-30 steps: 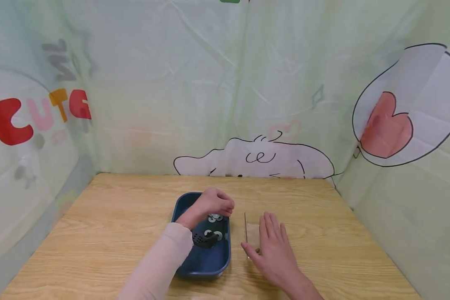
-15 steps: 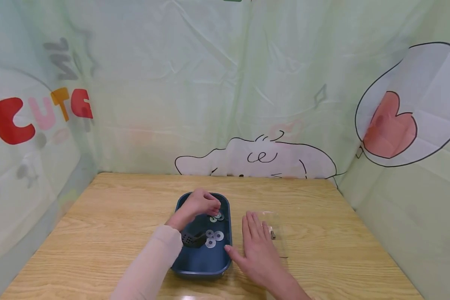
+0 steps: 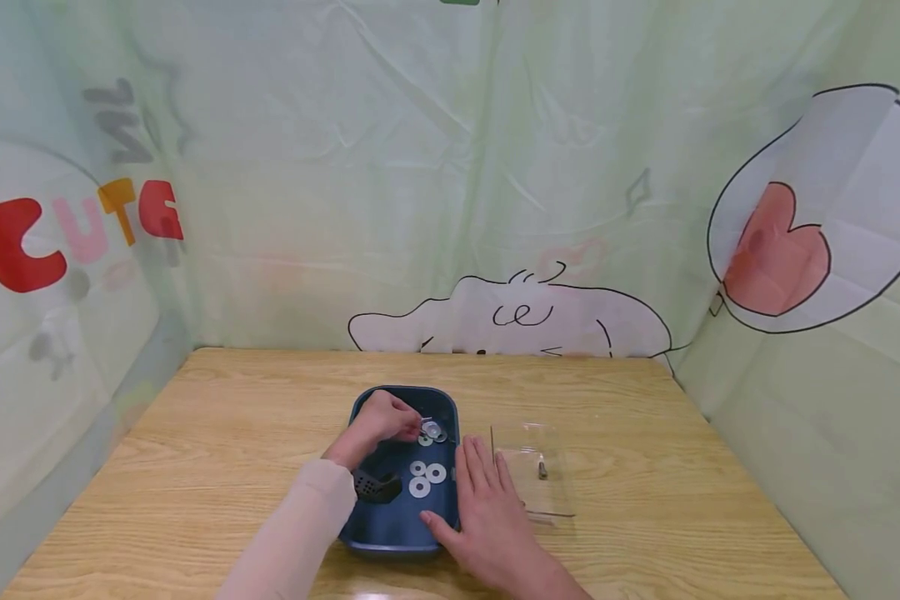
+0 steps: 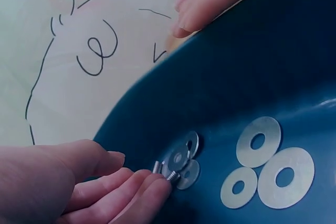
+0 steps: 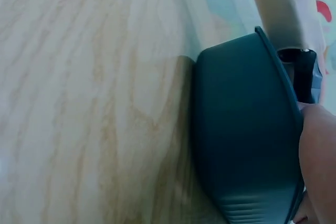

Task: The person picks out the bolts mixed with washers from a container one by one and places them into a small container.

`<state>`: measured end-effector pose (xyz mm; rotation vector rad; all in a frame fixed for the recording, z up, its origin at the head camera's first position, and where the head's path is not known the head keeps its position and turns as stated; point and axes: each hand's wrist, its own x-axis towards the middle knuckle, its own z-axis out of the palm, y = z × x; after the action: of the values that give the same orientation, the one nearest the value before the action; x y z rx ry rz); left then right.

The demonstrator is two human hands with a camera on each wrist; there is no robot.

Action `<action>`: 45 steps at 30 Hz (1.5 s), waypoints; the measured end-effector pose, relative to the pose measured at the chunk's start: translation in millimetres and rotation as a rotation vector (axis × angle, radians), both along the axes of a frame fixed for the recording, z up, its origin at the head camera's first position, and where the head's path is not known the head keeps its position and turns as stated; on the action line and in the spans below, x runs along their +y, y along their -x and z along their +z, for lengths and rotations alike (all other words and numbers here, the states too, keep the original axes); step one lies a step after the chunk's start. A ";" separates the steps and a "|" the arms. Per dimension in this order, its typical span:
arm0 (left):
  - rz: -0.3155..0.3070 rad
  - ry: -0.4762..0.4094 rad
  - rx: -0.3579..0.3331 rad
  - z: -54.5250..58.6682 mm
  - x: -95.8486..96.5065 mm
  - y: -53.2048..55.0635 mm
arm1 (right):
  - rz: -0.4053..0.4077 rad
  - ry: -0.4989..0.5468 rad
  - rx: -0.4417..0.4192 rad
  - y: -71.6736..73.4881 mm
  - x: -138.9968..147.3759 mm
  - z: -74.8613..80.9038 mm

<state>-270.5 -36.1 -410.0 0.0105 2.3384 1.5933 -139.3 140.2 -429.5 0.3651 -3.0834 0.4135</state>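
Note:
My left hand (image 3: 390, 419) reaches into the far part of the dark blue tray (image 3: 397, 548). In the left wrist view its fingertips (image 4: 157, 184) are right at small metal screws (image 4: 172, 175), beside several overlapping washers (image 4: 177, 158); the thumb stands apart from the fingers. Nearer the tray's middle lie 3 flat washers (image 4: 286, 178). My right hand (image 3: 487, 508) lies with straight fingers along the tray's right side, its thumb over the rim. To its right sits a clear plastic container (image 3: 528, 492) with a small screw (image 3: 542, 470) in it.
The tray stands on a wood-grain table (image 3: 232, 433). A printed fabric curtain (image 3: 307, 208) encloses the back and both sides. A black perforated wrist mount (image 3: 377, 487) on my left wrist overlaps the tray's left part.
My left hand has moved left and down from the tray's right rim to the pieces inside. The right hand has shifted left from over the clear container to the tray's side, uncovering the container.

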 end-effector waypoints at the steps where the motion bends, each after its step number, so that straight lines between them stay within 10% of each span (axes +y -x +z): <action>1: 0.000 0.000 0.000 -1.2 -0.1 0.5 | -0.001 -0.004 0.001 -0.1 -0.3 -0.4; 45: -0.071 0.081 0.002 -15.8 31.1 1.8 | 0.002 0.005 -0.031 0.6 -1.3 -3.0</action>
<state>-272.4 -5.1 -425.8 0.0761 2.3750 1.4656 -139.9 138.9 -432.5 0.3655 -3.1117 0.4302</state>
